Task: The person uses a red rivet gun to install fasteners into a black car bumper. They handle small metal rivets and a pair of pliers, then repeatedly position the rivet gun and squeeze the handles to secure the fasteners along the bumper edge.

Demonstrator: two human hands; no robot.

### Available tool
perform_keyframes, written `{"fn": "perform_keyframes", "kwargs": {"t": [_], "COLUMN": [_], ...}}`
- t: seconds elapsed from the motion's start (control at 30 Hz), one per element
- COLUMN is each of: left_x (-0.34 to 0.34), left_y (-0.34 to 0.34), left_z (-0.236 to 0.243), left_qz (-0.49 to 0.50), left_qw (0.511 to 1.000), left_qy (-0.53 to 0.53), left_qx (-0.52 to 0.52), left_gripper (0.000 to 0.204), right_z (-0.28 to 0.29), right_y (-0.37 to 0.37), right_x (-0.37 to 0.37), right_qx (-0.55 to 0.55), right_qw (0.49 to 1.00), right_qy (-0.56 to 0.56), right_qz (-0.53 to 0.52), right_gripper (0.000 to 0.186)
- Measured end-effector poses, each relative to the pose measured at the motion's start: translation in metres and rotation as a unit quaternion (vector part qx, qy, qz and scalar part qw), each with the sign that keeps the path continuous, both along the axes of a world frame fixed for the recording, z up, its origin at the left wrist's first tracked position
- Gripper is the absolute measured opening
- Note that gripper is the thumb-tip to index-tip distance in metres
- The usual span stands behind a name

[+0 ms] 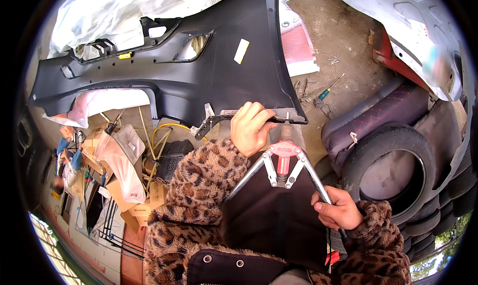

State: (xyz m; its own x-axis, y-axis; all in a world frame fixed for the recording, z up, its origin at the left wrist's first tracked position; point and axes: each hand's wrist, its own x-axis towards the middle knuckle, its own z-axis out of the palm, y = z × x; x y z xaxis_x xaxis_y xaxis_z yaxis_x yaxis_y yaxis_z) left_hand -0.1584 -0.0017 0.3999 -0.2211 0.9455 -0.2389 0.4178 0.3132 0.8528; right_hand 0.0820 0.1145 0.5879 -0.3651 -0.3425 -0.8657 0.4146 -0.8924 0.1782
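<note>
A large black plastic bumper (209,78) with a yellow-and-white label lies across the upper middle. My left hand (251,128) is curled over its lower edge, fingers pinching a narrow black strip (214,120) along it. A red-and-silver lever hand riveter (283,153) has its nose at that edge just right of those fingers, a thin pin showing at the tip. My right hand (334,209) grips the riveter's right handle; the left handle runs down beside my left sleeve, its end hidden.
A tire (356,180), dark padded seat part (368,115) and white panel (398,26) fill the right. A screwdriver (328,89) and loose pins lie on the floor. Cardboard boxes (127,205) and stands (154,150) are at left, where another person (72,170) crouches. Plastic wrapping (94,13) lies beyond.
</note>
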Motion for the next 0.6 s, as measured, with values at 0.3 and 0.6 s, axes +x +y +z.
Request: {"fn": "perform_keyframes", "kwargs": {"t": [0.3,0.6], "left_x": [-0.001,-0.004], "left_y": [-0.006,-0.006], "left_z": [-0.002,-0.002], "left_qz": [-0.012,-0.026], "left_qw": [1.0,0.999], "left_qy": [-0.002,0.027], "left_qx": [-0.004,0.024], "left_gripper": [0.028,0.034], "right_z": [0.007,0.01], "right_y": [-0.006,-0.013], "right_x": [-0.009,-0.013], "right_qx": [0.008,0.013], "right_qw": [1.0,0.999], "right_qy": [-0.026,-0.032], "right_qz": [0.012,-0.005], "right_gripper": [0.01,0.01]}}
